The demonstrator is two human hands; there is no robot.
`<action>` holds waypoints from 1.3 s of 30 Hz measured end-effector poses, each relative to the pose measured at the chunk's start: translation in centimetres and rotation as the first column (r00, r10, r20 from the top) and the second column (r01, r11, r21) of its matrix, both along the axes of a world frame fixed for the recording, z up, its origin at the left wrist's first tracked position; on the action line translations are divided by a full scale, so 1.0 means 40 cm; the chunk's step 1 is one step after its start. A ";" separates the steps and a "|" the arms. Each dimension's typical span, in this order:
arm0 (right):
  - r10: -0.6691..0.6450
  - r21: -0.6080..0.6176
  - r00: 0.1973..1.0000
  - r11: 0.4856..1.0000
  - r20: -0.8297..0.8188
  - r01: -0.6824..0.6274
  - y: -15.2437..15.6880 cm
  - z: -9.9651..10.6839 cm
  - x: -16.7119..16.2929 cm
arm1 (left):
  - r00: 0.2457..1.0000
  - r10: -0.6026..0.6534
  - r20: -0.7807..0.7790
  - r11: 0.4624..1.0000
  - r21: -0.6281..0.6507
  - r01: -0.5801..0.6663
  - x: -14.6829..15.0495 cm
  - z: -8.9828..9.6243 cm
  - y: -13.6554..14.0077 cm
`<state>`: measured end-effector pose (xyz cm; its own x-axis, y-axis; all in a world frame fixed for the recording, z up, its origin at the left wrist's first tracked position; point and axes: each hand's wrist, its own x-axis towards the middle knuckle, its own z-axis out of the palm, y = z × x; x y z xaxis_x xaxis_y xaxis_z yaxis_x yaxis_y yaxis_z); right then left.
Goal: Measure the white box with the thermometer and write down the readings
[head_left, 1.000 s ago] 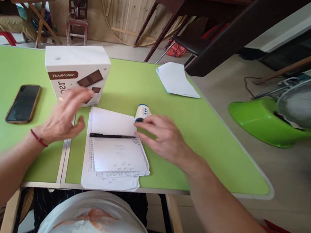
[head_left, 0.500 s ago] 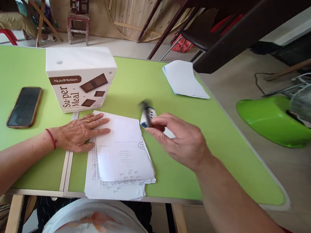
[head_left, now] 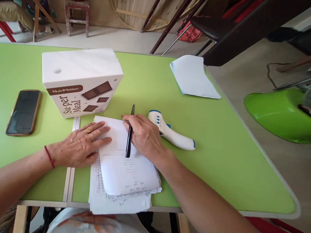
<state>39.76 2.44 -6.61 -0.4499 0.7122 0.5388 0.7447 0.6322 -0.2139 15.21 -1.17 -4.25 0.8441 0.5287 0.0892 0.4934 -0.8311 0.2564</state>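
Note:
My left hand lies flat with fingers spread on the left edge of a stack of papers. The sheets carry print and handwriting, and some stick out beneath the top one. Over the upper part of the stack, my right hand holds a black pen, its silvery end pointing away from me. Just right of that hand lies a white and blue infrared thermometer, partly covered by the hand. Behind my left hand stands a white Su-per Meal box.
A phone lies on the green table at the left. Folded papers rest near the far right edge. Beyond the table are a green plastic chair, a small wooden chair and a seated person's leg.
My right hand has moved left with the pen, from in front of the thermometer to over the papers. More of the thermometer shows. My left hand stays on the stack; the view has shifted slightly.

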 end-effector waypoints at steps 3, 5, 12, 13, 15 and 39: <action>0.020 0.015 1.000 1.000 0.003 -0.020 -0.010 0.013 0.004 | 0.999 0.001 0.050 1.000 -0.023 0.000 -0.001 -0.004 0.001; 0.020 -0.013 0.999 1.000 -0.046 -0.020 -0.014 0.021 0.004 | 0.996 0.009 0.084 0.999 -0.034 -0.006 -0.001 -0.005 0.001; 0.054 -0.082 0.997 0.995 -0.057 -0.058 -0.008 0.003 0.004 | 0.994 0.062 0.092 0.992 -0.114 -0.051 0.013 0.012 0.003; 0.043 -0.057 0.997 0.997 -0.067 -0.046 -0.007 -0.001 0.004 | 0.993 0.070 0.091 0.991 -0.123 -0.058 0.015 0.015 0.004; 0.026 -0.018 0.995 0.999 -0.092 -0.028 -0.005 -0.006 0.003 | 0.993 0.079 0.084 0.989 -0.134 -0.068 0.016 0.019 0.006; 0.015 -0.091 0.996 0.996 -0.085 -0.022 -0.027 0.011 -0.002 | 0.986 -0.090 0.143 0.996 -0.015 0.093 -0.021 0.005 0.031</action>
